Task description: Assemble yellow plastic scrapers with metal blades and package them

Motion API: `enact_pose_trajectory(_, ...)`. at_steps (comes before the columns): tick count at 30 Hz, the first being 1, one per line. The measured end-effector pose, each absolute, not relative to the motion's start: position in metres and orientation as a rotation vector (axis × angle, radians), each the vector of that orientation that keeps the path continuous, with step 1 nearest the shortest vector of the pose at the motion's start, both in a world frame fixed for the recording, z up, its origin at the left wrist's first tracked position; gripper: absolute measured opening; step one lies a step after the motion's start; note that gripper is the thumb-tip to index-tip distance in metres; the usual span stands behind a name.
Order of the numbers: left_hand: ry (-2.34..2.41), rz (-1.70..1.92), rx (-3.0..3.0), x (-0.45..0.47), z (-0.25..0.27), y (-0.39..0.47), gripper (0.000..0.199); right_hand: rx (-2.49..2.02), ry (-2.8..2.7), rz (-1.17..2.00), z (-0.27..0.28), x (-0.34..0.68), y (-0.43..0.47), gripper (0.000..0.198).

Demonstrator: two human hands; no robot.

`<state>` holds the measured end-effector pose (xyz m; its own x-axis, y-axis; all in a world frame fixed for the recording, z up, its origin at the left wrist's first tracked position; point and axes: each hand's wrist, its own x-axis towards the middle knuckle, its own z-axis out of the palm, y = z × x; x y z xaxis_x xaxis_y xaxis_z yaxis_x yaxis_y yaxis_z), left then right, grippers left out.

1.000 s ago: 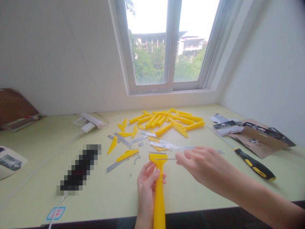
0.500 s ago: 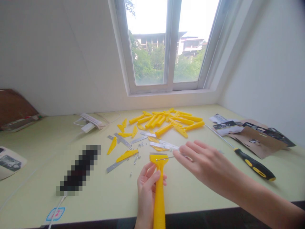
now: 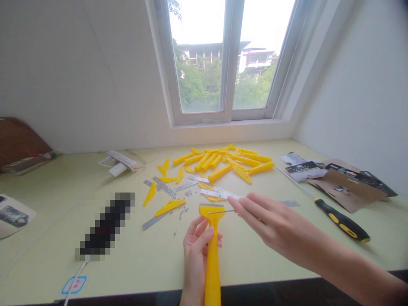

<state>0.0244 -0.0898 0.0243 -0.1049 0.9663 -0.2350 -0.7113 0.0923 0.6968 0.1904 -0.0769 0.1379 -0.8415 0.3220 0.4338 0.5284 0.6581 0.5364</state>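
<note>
In the head view my left hand [image 3: 198, 245] is closed around the handle of a yellow scraper [image 3: 213, 263], held upright near the table's front edge. A metal blade [image 3: 211, 205] shows along the top of its head. My right hand [image 3: 259, 210] grips a thin-shafted screwdriver [image 3: 225, 211]; its handle is hidden in the fingers. The shaft's tip meets a small screw at the left of the scraper head. Beyond lie loose screws [image 3: 184, 209], a yellow blade cover [image 3: 170, 207] and a flat metal blade [image 3: 154, 221].
A heap of yellow scraper handles [image 3: 219, 161] lies at the back. To the right rests a black and yellow screwdriver [image 3: 342, 221] beside opened cardboard packaging [image 3: 350, 185]. At the left are a pixelated dark object [image 3: 106, 225] with a cable and a white power strip [image 3: 123, 160].
My right hand has turned and shifted slightly, its fingers more drawn together, uncovering a blade on the table behind it. The screwdriver tip stays at the screw. My left hand holds still.
</note>
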Motion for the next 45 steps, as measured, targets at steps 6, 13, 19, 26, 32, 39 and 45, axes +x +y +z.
enact_pose_trajectory(6,0.848,1.473,0.422,0.027,0.024,-0.09,0.031,-0.521,-2.5,-0.773,0.146,0.186,-0.078,0.03)
enact_pose_trajectory(13,0.833,1.492,0.434,0.027,0.025,-0.091,0.029,-0.767,-2.637,-0.737,0.14,0.186,-0.075,0.024)
enact_pose_trajectory(19,0.866,1.497,0.425,0.028,0.024,-0.09,0.03,-1.015,-2.686,-0.634,0.127,0.192,-0.072,0.016)
enact_pose_trajectory(26,0.891,1.499,0.453,0.03,0.025,-0.091,0.031,-1.015,-2.629,-0.524,0.123,0.194,-0.074,0.018)
enact_pose_trajectory(32,0.861,1.51,0.438,0.028,0.025,-0.091,0.038,-1.006,-2.557,-0.535,0.118,0.195,-0.076,0.019)
enact_pose_trajectory(39,0.86,1.528,0.419,0.029,0.022,-0.09,0.041,-1.145,-2.45,-0.284,0.113,0.195,-0.076,0.022)
enact_pose_trajectory(45,0.889,1.529,0.409,0.028,0.023,-0.09,0.042,-1.165,-2.435,-0.172,0.112,0.197,-0.076,0.022)
